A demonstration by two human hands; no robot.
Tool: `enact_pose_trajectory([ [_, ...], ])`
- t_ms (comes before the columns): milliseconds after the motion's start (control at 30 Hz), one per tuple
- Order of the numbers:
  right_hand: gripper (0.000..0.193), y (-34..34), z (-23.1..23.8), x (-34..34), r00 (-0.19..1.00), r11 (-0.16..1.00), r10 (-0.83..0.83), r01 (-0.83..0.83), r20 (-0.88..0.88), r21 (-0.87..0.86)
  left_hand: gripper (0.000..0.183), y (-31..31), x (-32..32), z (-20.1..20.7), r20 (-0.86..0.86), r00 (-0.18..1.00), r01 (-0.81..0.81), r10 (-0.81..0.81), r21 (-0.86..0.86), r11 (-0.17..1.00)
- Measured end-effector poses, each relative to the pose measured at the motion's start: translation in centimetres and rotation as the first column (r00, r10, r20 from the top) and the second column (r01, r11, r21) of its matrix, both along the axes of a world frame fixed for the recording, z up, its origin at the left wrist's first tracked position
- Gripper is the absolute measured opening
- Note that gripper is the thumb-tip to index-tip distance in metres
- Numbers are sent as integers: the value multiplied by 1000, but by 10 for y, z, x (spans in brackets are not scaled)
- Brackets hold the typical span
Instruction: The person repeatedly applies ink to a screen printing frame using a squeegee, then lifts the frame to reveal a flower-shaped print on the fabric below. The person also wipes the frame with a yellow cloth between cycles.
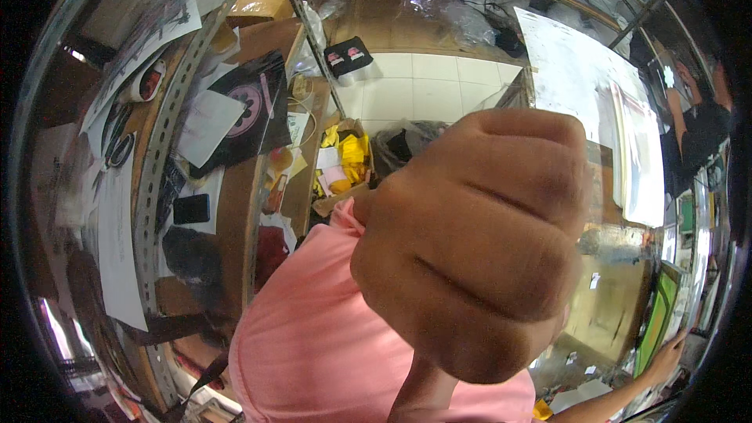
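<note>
My left hand is raised close in front of the camera. Its fingers are curled into a tight fist, with nothing showing between them. The fist hides much of the middle of the scene. A pink shirt fills the area beneath it. At the lower right, my right hand reaches out low beside a green framed panel. Its fingers look stretched out, small and partly dim; I see nothing held in it.
Left, a metal-framed rack holds papers, a black printed sheet and a dark phone-like slab. Yellow scraps fill a box on the tiled floor. A white-topped table stands right, with another person in dark clothing beyond.
</note>
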State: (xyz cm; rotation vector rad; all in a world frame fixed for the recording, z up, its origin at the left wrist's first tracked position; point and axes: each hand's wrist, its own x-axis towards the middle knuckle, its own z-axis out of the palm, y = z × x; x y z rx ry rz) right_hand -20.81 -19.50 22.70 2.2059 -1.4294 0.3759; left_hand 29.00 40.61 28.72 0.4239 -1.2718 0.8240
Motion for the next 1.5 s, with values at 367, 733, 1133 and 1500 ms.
enact_pose_trajectory([
  [367, 67, 54, 14, 39, 983, 982, -183, 182, 15, 44, 28, 31, -5, 11, 231, 957, -254, 174, 383, 888],
  [733, 44, 83, 21, 66, 974, 971, -212, 201, -75, -129, 52, -226, -14, -67, 29, 991, 30, -134, 909, 415],
  [1133, 43, 100, 55, 92, 990, 989, -110, 118, 84, -91, 60, -478, 34, -239, 651, 759, -649, -6, 757, -78],
  [1500, 60, 110, 61, 101, 940, 974, 8, 70, 341, -215, 55, -516, 65, -232, 217, 974, -224, -64, 966, -132],
])
